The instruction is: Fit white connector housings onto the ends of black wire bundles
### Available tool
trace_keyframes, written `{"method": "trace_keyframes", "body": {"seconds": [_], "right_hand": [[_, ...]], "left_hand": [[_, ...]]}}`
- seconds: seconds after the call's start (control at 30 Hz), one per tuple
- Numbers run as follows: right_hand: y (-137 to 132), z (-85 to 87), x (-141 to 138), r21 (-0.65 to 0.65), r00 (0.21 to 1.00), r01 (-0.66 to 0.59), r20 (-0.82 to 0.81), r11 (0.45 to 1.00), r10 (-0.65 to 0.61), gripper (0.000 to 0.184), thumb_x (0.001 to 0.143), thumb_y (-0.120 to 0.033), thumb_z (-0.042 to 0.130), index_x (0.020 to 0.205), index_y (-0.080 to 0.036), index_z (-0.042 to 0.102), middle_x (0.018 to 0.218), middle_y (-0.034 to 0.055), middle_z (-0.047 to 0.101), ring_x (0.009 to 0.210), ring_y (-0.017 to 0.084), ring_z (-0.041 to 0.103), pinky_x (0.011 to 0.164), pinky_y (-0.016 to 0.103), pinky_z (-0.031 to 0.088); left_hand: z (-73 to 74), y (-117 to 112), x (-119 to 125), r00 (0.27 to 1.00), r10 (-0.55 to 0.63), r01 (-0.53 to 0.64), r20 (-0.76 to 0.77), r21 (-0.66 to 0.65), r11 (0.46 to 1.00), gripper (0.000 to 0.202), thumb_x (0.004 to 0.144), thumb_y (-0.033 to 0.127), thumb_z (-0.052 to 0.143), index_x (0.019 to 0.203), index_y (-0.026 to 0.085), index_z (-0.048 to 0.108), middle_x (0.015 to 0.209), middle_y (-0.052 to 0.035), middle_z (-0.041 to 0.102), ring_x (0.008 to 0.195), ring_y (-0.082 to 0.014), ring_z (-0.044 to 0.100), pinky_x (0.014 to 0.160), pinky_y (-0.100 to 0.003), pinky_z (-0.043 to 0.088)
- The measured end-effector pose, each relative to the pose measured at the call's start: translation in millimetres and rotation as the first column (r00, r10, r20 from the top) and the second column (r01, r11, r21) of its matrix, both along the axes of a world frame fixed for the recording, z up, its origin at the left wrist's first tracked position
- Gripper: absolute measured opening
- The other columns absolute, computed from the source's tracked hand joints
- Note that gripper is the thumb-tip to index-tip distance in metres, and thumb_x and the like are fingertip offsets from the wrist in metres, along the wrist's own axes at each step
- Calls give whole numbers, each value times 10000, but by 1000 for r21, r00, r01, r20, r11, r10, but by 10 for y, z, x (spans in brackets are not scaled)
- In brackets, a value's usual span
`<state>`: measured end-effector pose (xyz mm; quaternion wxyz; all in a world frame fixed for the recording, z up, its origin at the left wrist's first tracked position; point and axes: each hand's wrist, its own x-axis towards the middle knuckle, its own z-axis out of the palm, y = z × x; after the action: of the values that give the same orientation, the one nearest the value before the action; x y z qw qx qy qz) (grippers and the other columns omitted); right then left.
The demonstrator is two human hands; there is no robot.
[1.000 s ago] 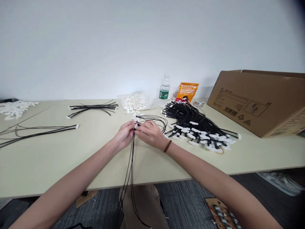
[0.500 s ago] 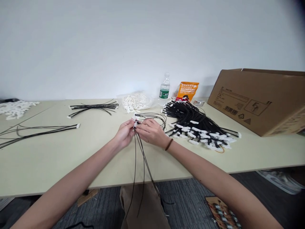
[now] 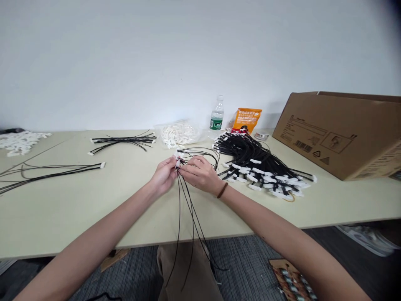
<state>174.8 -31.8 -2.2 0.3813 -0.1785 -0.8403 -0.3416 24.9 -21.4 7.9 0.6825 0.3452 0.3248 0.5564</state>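
Above the middle of the table my two hands meet at a small white connector [image 3: 178, 163]. My left hand [image 3: 164, 173] pinches it from the left side. My right hand [image 3: 200, 174], with a brown band on its wrist, has its fingers closed on black wires [image 3: 184, 188] right at the connector. Several of these wires hang down past the table's front edge. Other wires loop [image 3: 216, 155] behind my right hand, near another white connector piece [image 3: 177, 153]. The fingertips partly cover the place where wires and connector meet.
A pile of black wire harnesses [image 3: 250, 154] lies to the right, before a cardboard box [image 3: 338, 133]. Behind stand a water bottle [image 3: 216, 115] and an orange packet [image 3: 247, 118]. A bag of white connectors [image 3: 178, 133], wire bundles [image 3: 122, 141] and loose white connectors [image 3: 21, 142] are farther left.
The hanging wires have swung slightly to the right. Both hands stay at nearly the same place, still closed around the connector and wires.
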Motion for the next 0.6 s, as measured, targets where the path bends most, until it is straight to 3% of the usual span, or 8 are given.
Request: {"method": "trace_keyframes", "body": {"seconds": [0.6], "right_hand": [[11,-20,13,-13,997,45,61,999,-44,140,875,-135,467,855,-201,589,922,-7,632,815,112,491,848,329,385]], "left_hand": [[-25,12,-28,999,-23,23,-45,-12,1000,117,702,214,643,741,122,582,645,6,582,545,-61,508,525,-182,406]]}}
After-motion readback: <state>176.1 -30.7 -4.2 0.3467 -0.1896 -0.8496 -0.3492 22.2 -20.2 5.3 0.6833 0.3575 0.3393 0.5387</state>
